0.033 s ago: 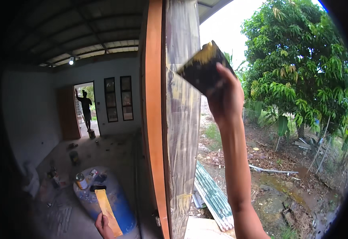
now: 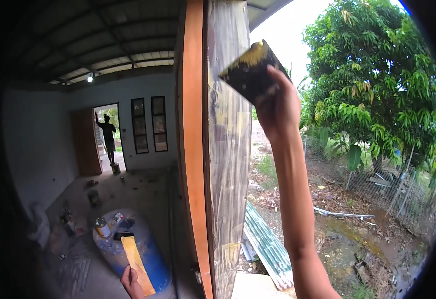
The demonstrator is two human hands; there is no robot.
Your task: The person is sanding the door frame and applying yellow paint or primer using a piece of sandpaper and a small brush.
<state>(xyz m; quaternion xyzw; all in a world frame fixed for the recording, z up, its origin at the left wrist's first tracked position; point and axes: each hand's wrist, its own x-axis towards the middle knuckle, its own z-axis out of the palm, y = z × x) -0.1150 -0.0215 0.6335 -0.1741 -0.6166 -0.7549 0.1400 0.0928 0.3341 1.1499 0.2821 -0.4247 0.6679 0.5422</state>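
Note:
Raised at the upper middle, my right hand (image 2: 283, 102) grips a flat black spreader (image 2: 250, 74) with yellow filler smeared along its upper edge. The spreader's left corner overlaps the tall panel (image 2: 228, 164), which is streaked grey, white and pale yellow; whether they touch I cannot tell. Low on the left, my left hand (image 2: 132, 282) is closed round a long flat strip (image 2: 137, 261) coated with yellow filler. A dark piece (image 2: 123, 236) lies at the strip's far end, and I cannot tell whether it is joined on.
An orange-brown door edge (image 2: 194, 149) stands left of the panel. Beyond my left hand is a blue drum (image 2: 155, 264) with a can (image 2: 102, 227) on it. A person (image 2: 107, 134) stands raised in the far doorway. Green corrugated sheets (image 2: 265, 244) lie outside.
My right hand and the spreader have shifted slightly up and to the left. My left hand with its strip has moved a little to the right.

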